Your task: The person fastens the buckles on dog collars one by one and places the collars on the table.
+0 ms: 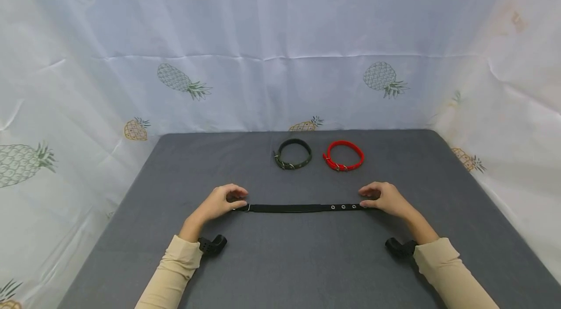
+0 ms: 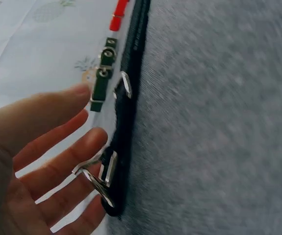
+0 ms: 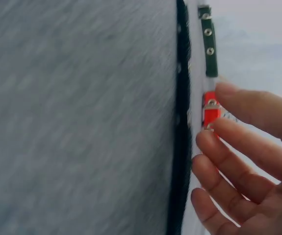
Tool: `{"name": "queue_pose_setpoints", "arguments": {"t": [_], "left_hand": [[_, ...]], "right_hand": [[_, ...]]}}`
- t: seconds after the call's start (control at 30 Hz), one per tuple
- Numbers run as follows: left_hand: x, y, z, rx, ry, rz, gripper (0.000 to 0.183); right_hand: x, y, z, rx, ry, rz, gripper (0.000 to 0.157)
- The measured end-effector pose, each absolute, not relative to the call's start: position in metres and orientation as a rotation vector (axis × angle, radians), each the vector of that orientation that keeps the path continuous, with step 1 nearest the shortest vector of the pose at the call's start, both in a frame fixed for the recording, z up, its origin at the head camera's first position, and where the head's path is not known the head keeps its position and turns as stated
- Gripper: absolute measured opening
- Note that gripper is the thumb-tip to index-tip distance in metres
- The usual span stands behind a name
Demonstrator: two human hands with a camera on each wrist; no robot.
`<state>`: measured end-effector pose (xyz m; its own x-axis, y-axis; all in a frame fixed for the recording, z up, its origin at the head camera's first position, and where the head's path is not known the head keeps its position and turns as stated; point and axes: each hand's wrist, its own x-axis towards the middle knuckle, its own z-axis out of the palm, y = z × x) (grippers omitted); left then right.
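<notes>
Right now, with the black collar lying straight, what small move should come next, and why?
Probably pinch the holed end of the black collar with your right grip: it looks loose there, while the buckle sits at the opposite end by your left grip. The green collar and red collar already form rings.

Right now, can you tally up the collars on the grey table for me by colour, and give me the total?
Black collar: 1, laid out straight
Dark green collar: 1, in a loop
Red collar: 1, in a loop
Total: 3
</notes>
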<state>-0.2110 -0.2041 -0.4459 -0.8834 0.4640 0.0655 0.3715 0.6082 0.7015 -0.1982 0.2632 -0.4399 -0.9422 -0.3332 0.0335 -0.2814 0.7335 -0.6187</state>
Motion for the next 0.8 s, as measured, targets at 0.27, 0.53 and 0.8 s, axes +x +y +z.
{"name": "queue_pose_setpoints", "arguments": {"t": [0.27,0.53,0.8], "left_hand": [[-0.216,-0.206,-0.451,0.755,2.696,1.067,0.028],[-0.222,-0.208,-0.451,0.826,2.703,1.006,0.016],[-0.223,-0.21,-0.445,0.896,2.695,0.995,0.011]], "right_hand": [[-0.2,0.267,-0.445,-0.542,2.797,-0.974,0.026],[-0.201,0.267,-0.446,-0.608,2.847,-0.908,0.01],[-0.201,0.27,-0.44,-0.629,2.809,-0.948,0.013]]}}
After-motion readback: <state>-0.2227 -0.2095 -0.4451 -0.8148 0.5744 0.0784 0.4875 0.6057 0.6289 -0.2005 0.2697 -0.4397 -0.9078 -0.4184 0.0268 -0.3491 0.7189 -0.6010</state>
